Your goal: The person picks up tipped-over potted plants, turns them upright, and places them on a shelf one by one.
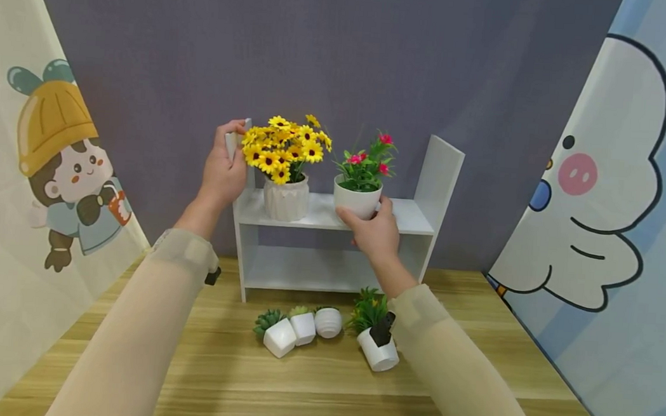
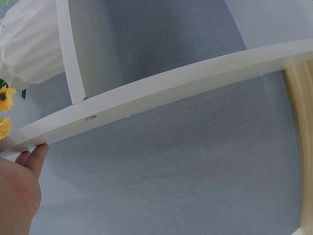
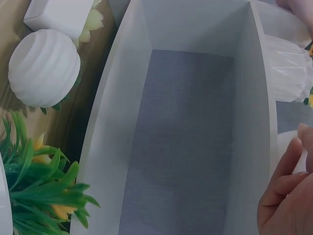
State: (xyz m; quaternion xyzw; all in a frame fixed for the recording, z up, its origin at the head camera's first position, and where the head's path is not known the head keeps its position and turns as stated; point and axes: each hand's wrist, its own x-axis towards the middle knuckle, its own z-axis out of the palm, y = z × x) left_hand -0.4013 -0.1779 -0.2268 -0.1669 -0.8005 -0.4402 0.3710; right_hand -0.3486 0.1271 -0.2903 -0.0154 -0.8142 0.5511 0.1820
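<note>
Observed from beside the table: illumination soft, even and moderately bright in the head view, apparently from above. The lower compartment of the white shelf [image 1: 306, 270] reads greyer than its top board. A diffuse shadow darkens the wooden tabletop [image 1: 298, 397] beside the left sleeve [image 1: 124, 341]. Both wrist views are dimmer, with a cool bluish cast. Lens distortion noted: the side panel [image 2: 186, 73] bows in the left wrist view, the shelf's board edges in the right. There, deep shadow fills the strip beside the ribbed white pot [image 3: 44, 68]; fine detail is slightly soft.
</note>
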